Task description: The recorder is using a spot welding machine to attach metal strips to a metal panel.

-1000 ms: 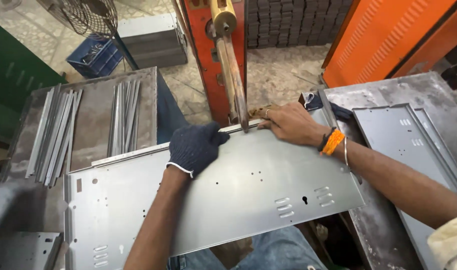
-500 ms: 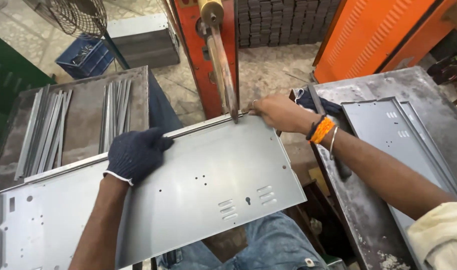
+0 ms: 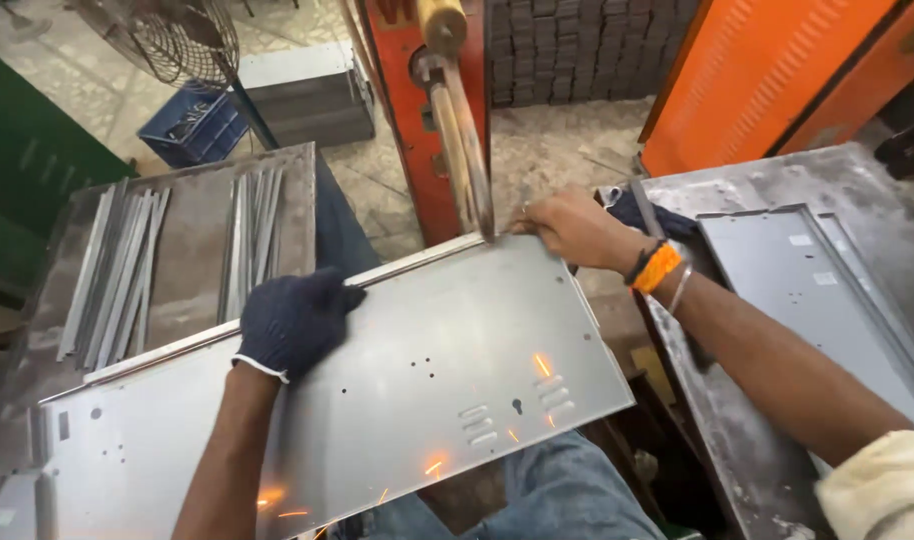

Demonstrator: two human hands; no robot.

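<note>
Steel panel (image 3: 397, 400): lying tilted across the lap, under both hands. Left hand (image 3: 292, 320), gloved, is pressing flat on its upper edge, fingers spread. Right hand (image 3: 577, 228), bare, is gripping the far corner beside the welder arm (image 3: 462, 150). Sparks are scattering below. Metal strips (image 3: 127, 265) are lying on the table (image 3: 192, 255), left of the left hand.
</note>
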